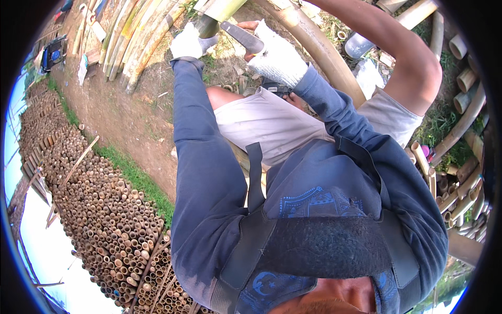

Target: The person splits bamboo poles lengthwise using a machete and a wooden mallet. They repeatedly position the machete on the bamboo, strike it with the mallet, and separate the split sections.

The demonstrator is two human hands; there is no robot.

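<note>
My left hand, in a white knit glove, is closed round the near end of a green bamboo pole. The pole reaches up past the top edge of the view. In my right hand, also gloved in white, is a knife with a broad grey blade. Its blade points up and left, with the tip beside the bamboo. Whether the blade touches the bamboo I cannot tell. Most of the handle is hidden inside my right hand.
Long split bamboo poles lie at upper left. A thick bamboo pole slants past my right hand to my bent leg. Many cut bamboo pieces are stacked at left beside a grass strip. More bamboo lengths lie at right.
</note>
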